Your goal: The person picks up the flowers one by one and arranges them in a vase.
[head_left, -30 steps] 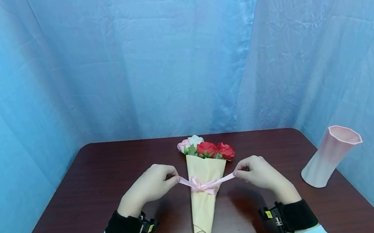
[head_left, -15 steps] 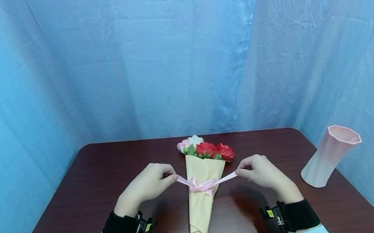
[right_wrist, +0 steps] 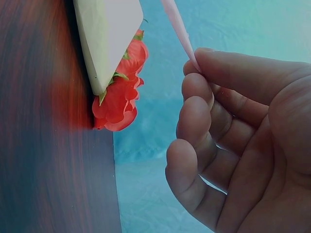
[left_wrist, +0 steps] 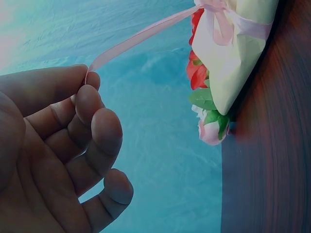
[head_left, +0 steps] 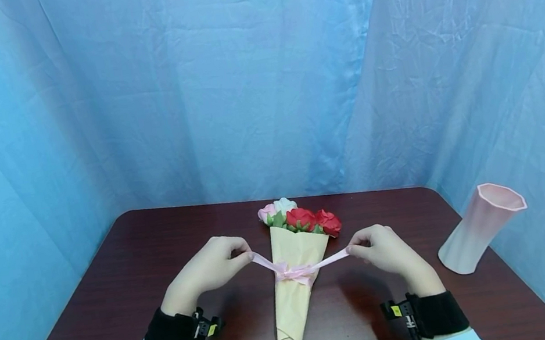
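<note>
A bouquet wrapped in cream paper [head_left: 293, 308] lies on the table, with red roses [head_left: 302, 219], a white one and a pink one at its far end. Around its middle runs a pink ribbon [head_left: 295, 273], tied at the front with a loop that shows in the left wrist view. My left hand [head_left: 213, 266] pinches one ribbon end between thumb and forefinger, left of the bouquet. To the right, my right hand [head_left: 382, 250] pinches the other end [right_wrist: 181, 29] the same way. Both ends stretch taut, raised above the paper. The remaining fingers of each hand curl loosely around nothing.
A pink-and-white vase [head_left: 482, 228] stands near the right edge of the dark wooden table [head_left: 158, 252]. Blue curtains [head_left: 248, 79] hang behind the table and along both sides.
My hands have moved apart, the left farther left and slightly up, the right a little right. The ribbon's loop has shrunk, and the bouquet's lower end has shifted slightly left.
</note>
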`<state>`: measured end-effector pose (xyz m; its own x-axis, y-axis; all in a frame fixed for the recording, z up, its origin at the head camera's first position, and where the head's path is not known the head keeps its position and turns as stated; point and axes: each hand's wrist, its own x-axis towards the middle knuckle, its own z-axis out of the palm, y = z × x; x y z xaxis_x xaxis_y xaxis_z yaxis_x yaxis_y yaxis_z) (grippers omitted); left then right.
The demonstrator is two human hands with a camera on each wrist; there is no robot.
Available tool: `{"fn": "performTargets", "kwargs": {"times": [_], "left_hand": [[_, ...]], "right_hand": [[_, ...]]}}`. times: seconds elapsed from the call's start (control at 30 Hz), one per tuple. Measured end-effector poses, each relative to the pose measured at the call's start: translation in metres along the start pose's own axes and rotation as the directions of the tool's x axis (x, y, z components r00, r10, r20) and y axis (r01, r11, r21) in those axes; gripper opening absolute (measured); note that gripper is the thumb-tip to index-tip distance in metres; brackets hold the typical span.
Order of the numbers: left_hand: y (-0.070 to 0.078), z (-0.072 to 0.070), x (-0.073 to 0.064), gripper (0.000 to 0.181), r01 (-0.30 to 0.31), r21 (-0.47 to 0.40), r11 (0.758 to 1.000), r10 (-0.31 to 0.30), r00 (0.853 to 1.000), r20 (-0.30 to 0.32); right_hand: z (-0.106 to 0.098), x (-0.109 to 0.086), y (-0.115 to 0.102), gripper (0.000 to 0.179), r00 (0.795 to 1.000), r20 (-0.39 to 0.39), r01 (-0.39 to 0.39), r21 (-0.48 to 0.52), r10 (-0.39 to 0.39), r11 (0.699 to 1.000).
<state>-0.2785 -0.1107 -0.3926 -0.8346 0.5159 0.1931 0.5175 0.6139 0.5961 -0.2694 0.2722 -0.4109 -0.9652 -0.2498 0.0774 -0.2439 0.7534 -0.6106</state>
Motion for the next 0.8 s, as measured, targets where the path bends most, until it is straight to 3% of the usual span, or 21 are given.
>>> {"fn": "performTargets", "kwargs": {"times": [0.43, 0.8], "left_hand": [[-0.0031, -0.0045, -0.0036, 0.016, 0.03, -0.041, 0.999, -0.03, 1.0, -0.008], [-0.0081, -0.0078, -0.0041, 0.009, 0.023, -0.072, 0.997, -0.028, 0.997, -0.071]], "right_hand": [[-0.0022, -0.0005, 0.0021, 0.012, 1.0, -0.015, -0.018, 0.001, 0.018, 1.0], [-0.004, -0.001, 0.0024, 0.008, 0.997, -0.058, -0.05, 0.034, 0.052, 0.998]]}}
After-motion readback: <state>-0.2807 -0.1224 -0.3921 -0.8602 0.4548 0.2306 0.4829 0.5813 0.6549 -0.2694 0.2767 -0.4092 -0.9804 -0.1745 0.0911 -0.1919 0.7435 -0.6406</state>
